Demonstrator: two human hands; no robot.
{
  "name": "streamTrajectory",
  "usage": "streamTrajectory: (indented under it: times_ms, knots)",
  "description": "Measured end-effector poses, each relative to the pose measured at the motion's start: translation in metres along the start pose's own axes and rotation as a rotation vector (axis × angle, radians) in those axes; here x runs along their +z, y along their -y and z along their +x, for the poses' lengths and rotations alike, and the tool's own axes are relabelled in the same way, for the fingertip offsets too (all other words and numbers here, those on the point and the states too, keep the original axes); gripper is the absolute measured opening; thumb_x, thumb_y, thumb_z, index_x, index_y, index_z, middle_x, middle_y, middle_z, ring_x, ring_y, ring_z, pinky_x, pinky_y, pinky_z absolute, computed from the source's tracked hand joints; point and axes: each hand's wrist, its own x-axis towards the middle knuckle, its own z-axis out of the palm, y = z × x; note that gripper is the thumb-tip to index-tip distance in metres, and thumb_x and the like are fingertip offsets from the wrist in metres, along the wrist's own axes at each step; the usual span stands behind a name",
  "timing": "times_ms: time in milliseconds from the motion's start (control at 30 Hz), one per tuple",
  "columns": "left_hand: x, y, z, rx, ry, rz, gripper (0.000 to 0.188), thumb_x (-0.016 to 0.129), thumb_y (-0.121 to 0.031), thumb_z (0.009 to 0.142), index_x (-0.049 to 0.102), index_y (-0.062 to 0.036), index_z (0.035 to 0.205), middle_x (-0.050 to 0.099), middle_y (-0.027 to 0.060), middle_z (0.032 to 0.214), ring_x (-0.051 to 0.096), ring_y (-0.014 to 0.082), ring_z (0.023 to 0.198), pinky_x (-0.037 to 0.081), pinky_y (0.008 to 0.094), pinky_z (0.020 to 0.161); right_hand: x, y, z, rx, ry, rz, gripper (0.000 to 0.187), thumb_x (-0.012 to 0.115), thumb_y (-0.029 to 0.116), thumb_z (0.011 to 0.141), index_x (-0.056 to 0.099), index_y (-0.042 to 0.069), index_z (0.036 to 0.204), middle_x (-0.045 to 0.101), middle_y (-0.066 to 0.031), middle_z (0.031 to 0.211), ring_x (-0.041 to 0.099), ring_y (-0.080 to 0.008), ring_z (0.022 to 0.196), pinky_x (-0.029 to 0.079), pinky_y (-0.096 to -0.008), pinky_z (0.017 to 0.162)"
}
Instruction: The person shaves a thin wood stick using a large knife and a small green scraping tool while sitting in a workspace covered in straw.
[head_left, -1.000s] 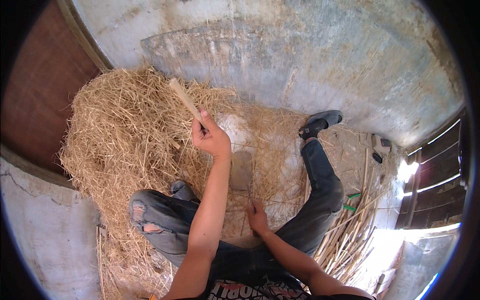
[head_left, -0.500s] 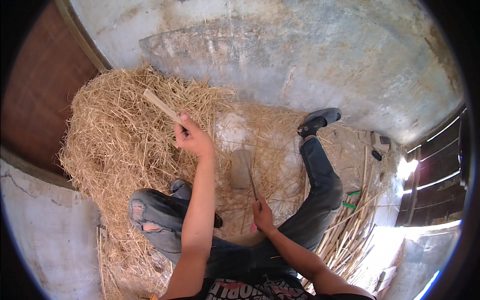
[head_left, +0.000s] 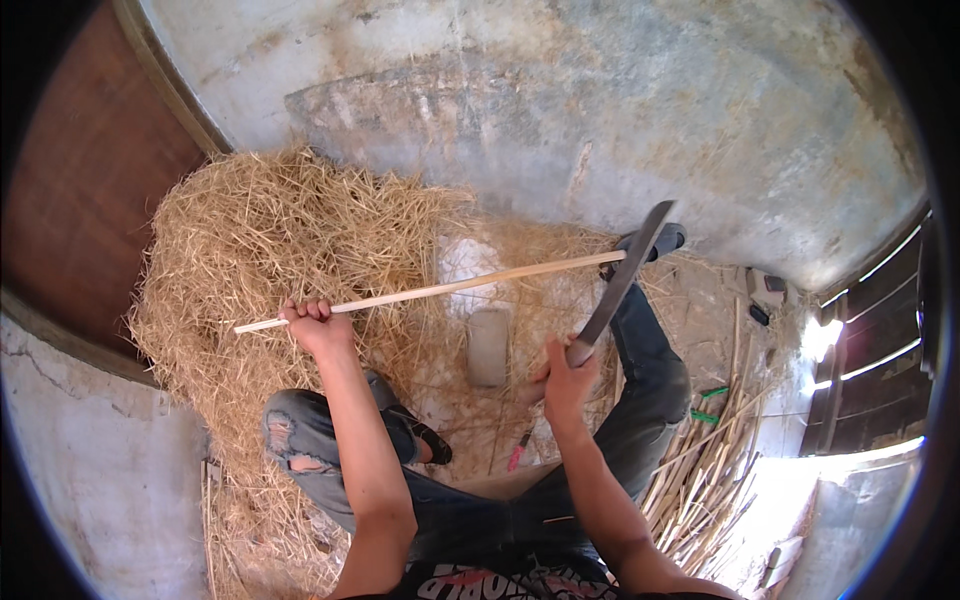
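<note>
My left hand (head_left: 325, 330) is closed around a long pale strip of wood or bamboo (head_left: 470, 286) near its left end. The strip runs up to the right, held above the floor. In my right hand (head_left: 567, 382) is a machete (head_left: 618, 288), gripped by its handle, with its dark blade pointing up and to the right. The blade crosses the strip's far right end; whether they touch I cannot tell. Below the strip, a grey rectangular block (head_left: 488, 348) lies on the floor between my feet. A thin tool with a pink-red end (head_left: 516, 458) lies nearer to me.
A large heap of straw-like shavings (head_left: 240, 240) fills the left side, against a wall. Several long thin strips (head_left: 700, 470), some with green ties (head_left: 704, 416), lie at the right beside my leg. A small black object (head_left: 759, 315) lies near the far right wall (head_left: 700, 120).
My left hand has moved down and left, and the strip now stretches across to the right. My right hand has raised the machete from beside the block up to the strip's far end.
</note>
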Motion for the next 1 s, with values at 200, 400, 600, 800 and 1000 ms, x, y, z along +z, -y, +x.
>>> streamTrajectory:
  times_ms: [200,400,600,800,1000]
  knots:
    - [0.009,0.010,-0.018,-0.192,-0.017,-0.151,0.025,0.046,-0.027,0.106,0.049,-0.0106,0.088,0.035,-0.0034,0.061,0.032,0.0118,0.049,0.027,0.0262,0.042,0.043,0.083,0.044,-0.303,-0.122,0.192,0.034,0.075,0.011,0.089,0.046,0.005,0.103,0.056,-0.0042,0.075,0.050,-0.0100,0.045,0.048,-0.0278,0.041]
    - [-0.008,0.017,-0.019,-0.281,0.080,-0.278,0.023,0.040,-0.025,0.106,0.049,-0.0074,0.093,0.041,0.0018,0.069,0.040,0.0155,0.058,0.035,0.0291,0.052,0.057,0.117,0.073,-0.385,-0.118,0.321,0.038,0.075,0.005,0.087,0.044,0.004,0.108,0.054,-0.0027,0.072,0.051,-0.0090,0.048,0.051,-0.0282,0.043]
    - [-0.023,0.033,-0.005,-0.529,-0.197,0.384,0.080,0.060,-0.035,0.095,0.014,0.0037,0.147,0.031,0.0233,0.137,0.052,0.0311,0.112,0.050,0.0439,0.090,0.063,0.133,0.068,-0.503,-0.037,0.285,0.036,0.069,-0.003,0.089,0.042,0.002,0.113,0.064,-0.0106,0.085,0.052,-0.0081,0.048,0.052,-0.0263,0.044]
    - [-0.031,0.048,-0.016,0.202,-0.394,1.369,0.097,0.068,-0.043,0.089,0.013,-0.0015,0.157,0.010,0.0271,0.158,0.031,0.0428,0.137,0.026,0.0550,0.113,0.069,0.147,0.048,-0.567,0.151,0.277,0.032,0.063,-0.005,0.092,0.041,0.002,0.115,0.068,-0.0266,0.110,0.052,-0.0074,0.046,0.051,-0.0243,0.045]
    - [0.039,0.033,-0.089,0.167,0.816,1.472,0.056,0.070,-0.039,0.091,0.056,-0.0138,0.139,0.051,0.0240,0.142,0.044,0.0376,0.137,0.033,0.0484,0.113,0.072,0.158,0.040,-0.553,0.257,0.232,0.029,0.059,-0.007,0.092,0.042,0.001,0.114,0.068,-0.0269,0.111,0.052,-0.0066,0.046,0.051,-0.0236,0.045]
